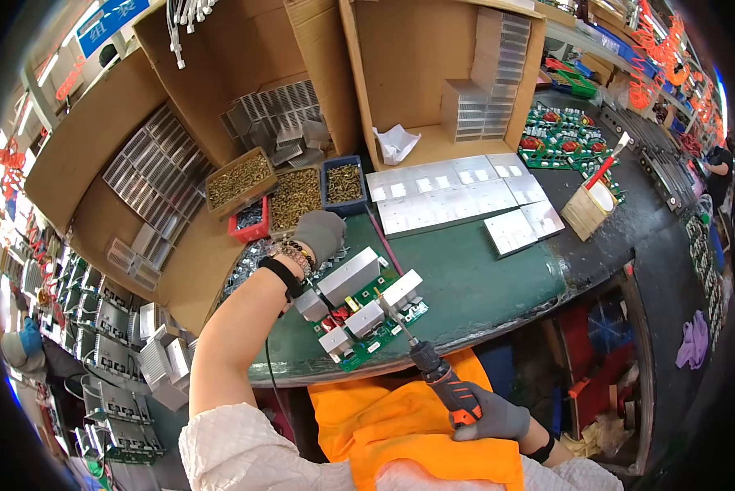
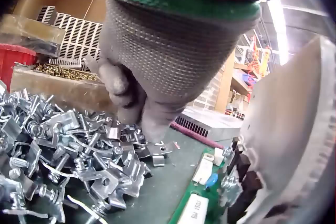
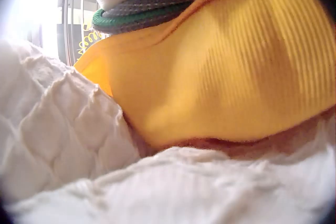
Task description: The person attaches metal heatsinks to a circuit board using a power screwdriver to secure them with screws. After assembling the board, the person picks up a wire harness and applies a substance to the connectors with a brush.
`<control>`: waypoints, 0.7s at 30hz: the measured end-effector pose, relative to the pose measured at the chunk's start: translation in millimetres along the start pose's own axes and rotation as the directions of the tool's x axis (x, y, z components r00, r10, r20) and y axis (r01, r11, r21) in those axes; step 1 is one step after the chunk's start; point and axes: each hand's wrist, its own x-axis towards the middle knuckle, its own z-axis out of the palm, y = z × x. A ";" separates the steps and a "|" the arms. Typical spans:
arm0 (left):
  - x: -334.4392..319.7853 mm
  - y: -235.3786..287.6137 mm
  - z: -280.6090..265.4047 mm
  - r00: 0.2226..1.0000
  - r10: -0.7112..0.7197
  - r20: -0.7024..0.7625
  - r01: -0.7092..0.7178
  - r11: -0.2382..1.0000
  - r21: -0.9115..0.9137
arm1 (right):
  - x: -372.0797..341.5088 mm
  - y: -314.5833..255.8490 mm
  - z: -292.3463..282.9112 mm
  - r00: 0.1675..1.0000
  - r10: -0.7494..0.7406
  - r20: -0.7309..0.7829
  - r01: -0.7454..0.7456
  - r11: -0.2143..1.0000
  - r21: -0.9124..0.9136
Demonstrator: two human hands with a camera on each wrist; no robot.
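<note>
My left hand, in a grey glove, reaches down to the edge of a heap of metal clips with screws. Its fingers are bent among the nearest clips; what lies between the fingertips is hidden, so I cannot tell whether they pinch one. My right hand, also gloved, grips an orange and black electric screwdriver in front of the orange apron. The long bit points up and left, overlapping the green circuit board in the head view. Silver heat sinks stand on that board, close to my left forearm.
Bins of brass screws, a red bin and a blue bin stand beyond my left hand. Flat metal blocks lie behind the board. Cardboard boxes line the back; a wooden holder stands right.
</note>
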 end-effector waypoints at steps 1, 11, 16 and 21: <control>0.4 1.6 -1.1 1.000 0.006 -0.003 -0.006 1.000 0.000 | -0.5 -1.2 0.6 1.000 -0.001 -0.007 0.001 1.000 0.001; -90.9 9.4 -59.2 0.913 -0.154 -0.379 -0.338 0.241 -0.910 | 8.8 -22.9 -6.4 0.998 -0.044 0.034 0.048 0.993 -0.112; -158.0 37.3 -62.2 0.948 -0.211 -0.238 -0.285 -0.234 -0.929 | 14.3 -43.8 1.6 0.990 -0.088 0.106 0.093 0.995 -0.038; -186.9 54.8 -45.0 0.937 -0.302 -0.176 -0.280 -0.349 -0.894 | 15.3 -43.4 5.6 0.988 -0.078 0.133 0.091 0.992 -0.087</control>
